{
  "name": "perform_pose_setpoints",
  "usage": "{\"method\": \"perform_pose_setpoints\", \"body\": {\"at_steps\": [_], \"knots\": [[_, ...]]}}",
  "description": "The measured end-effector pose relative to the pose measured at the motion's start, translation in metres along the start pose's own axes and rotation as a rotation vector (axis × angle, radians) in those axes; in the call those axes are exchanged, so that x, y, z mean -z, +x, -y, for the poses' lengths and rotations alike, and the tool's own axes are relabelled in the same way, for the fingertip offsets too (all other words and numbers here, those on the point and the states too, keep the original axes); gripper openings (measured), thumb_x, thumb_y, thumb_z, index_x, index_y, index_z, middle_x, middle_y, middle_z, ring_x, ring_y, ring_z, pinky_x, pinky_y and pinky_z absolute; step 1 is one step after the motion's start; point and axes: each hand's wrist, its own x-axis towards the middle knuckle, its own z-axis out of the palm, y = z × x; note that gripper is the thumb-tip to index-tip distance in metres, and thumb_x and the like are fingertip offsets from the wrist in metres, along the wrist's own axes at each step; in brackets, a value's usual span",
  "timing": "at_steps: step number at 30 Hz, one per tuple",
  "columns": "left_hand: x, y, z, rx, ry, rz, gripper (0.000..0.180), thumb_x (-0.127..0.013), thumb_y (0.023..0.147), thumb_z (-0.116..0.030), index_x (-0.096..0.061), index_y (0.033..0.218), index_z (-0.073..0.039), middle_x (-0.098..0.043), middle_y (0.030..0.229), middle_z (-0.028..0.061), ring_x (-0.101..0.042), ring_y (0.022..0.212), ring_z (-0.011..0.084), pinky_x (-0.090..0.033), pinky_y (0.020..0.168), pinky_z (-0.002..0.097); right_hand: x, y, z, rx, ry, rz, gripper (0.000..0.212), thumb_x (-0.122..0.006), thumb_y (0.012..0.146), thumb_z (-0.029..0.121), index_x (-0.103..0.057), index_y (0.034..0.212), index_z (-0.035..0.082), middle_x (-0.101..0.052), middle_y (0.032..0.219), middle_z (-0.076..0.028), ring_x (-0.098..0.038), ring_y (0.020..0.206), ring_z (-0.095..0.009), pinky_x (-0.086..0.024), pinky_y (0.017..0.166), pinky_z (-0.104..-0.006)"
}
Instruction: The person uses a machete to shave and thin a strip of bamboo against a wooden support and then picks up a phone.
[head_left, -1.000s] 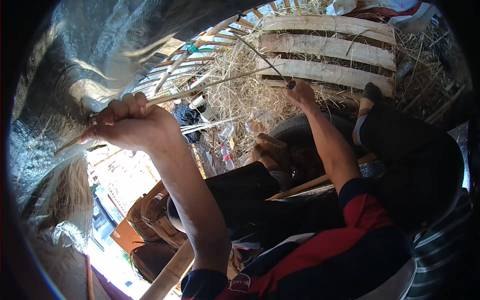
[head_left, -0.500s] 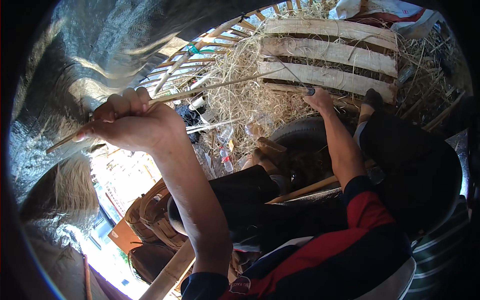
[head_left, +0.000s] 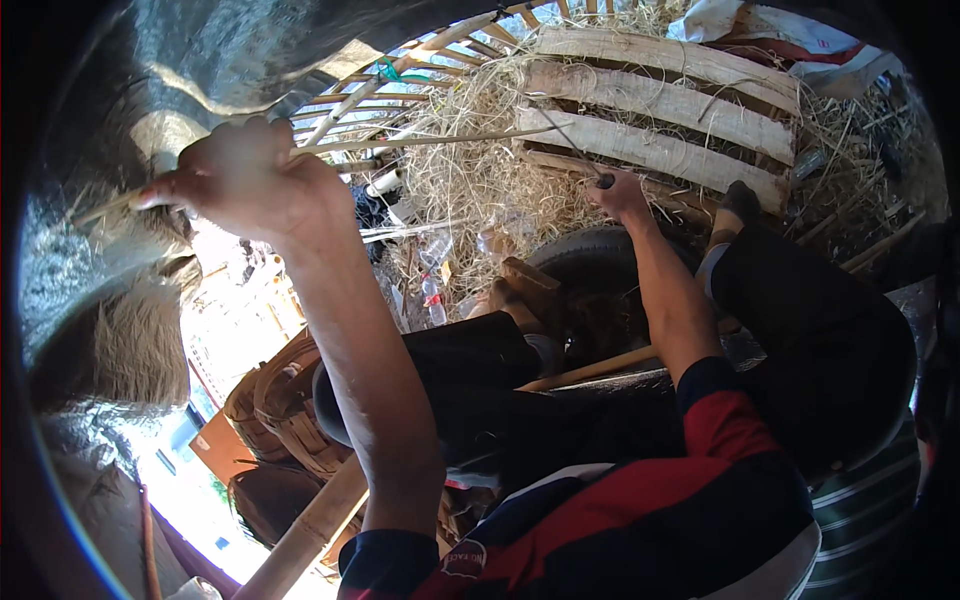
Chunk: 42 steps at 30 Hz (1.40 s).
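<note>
My left hand (head_left: 255,180) is raised at the left, its fingers closed round a long, thin bamboo strip (head_left: 430,140). One end of the strip sticks out past the thumb; the rest runs right, over the straw. Near the slats, my right hand (head_left: 622,197) grips the dark handle of a slim knife (head_left: 577,150). Its narrow blade slants up and left, meeting or crossing the strip's far end; I cannot tell whether they touch. Behind the blade lies a slatted wooden pallet (head_left: 655,140).
Loose straw (head_left: 490,190) surrounds the pallet. A black tyre (head_left: 590,260) lies between my legs, with a wooden stick (head_left: 590,370) across my lap. A plastic bottle (head_left: 434,298) is left of the tyre. Woven baskets (head_left: 300,400) and a thick bamboo pole (head_left: 310,530) stand lower left.
Both hands have shifted a little to the left, with the strip and the knife still in them. The whole view has also shifted slightly.
</note>
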Motion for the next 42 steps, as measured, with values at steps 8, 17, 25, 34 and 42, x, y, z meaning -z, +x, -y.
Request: {"method": "perform_pose_setpoints", "body": {"at_steps": [8,17,25,34,42], "knots": [[-0.007,-0.025,-0.008,0.019,-0.274,0.115,0.042,-0.038,0.100,-0.045,-0.032,0.071,-0.015,-0.026,0.061,-0.0017,-0.024,0.050,0.0097,-0.023,0.043,0.0254,0.018,-0.003,-0.035,-0.045,-0.630,-0.182,0.054,-0.061,0.079,0.045,-0.067,0.101,-0.003,-0.067,0.099,-0.023,-0.063,0.095,-0.039,-0.049,0.081,-0.0492],[0.026,-0.035,-0.009,-0.021,-0.346,0.334,0.040,-0.042,0.100,-0.036,-0.041,0.070,-0.010,-0.038,0.059,-0.0007,-0.041,0.054,0.0101,-0.036,0.050,0.0270,0.028,-0.095,0.034,-0.101,-0.184,-0.052,0.053,-0.068,0.077,0.028,-0.053,0.113,-0.007,-0.058,0.063,-0.009,-0.054,0.047,-0.018,-0.045,0.047,-0.0336],[0.046,-0.032,-0.057,0.040,0.425,0.565,0.033,-0.051,0.095,-0.033,-0.065,0.088,-0.003,-0.060,0.072,0.0083,-0.058,0.066,0.0174,-0.046,0.063,0.0319,0.042,-0.281,0.101,0.120,-0.257,-0.210,0.100,-0.081,0.067,0.042,-0.028,0.142,0.002,-0.060,0.101,-0.016,-0.061,0.075,-0.020,-0.050,0.059,-0.0300],[0.069,-0.026,-0.064,-0.005,0.579,0.624,0.031,-0.049,0.095,-0.027,-0.066,0.084,-0.003,-0.062,0.075,0.0098,-0.058,0.071,0.0206,-0.046,0.067,0.0364,-0.047,-0.386,0.112,0.673,-0.078,-0.173,0.114,-0.087,0.060,0.044,-0.020,0.144,0.007,-0.044,0.133,-0.032,-0.052,0.117,-0.044,-0.044,0.097,-0.0423],[0.108,-0.042,-0.103,0.255,0.562,0.508,0.035,-0.048,0.099,-0.028,-0.066,0.101,0.001,-0.066,0.097,0.0123,-0.060,0.063,0.0184,-0.048,0.062,0.0342,-0.025,-0.314,0.058,0.276,-0.132,-0.166,0.085,-0.073,0.077,0.047,-0.030,0.138,0.006,-0.056,0.122,-0.028,-0.056,0.113,-0.040,-0.045,0.093,-0.0436]]}}
